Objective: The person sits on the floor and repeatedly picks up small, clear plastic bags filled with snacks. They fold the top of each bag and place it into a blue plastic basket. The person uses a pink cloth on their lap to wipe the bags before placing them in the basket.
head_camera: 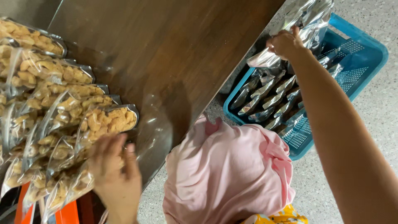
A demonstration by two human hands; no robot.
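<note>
Silver pouch (286, 41): pinched shut in the right hand (285, 42), held above a blue basket (365, 62) on the speckled floor (373, 108), where more silver pouches (269, 99) stand in rows. Clear snack bags (62, 120): overlapping on the dark wooden bench (166, 49); the left hand (114, 170), fingers loosely spread, rests against the nearest bags at the stack's lower right edge. Pink cloth (228, 170) lies between bench and basket.
</note>
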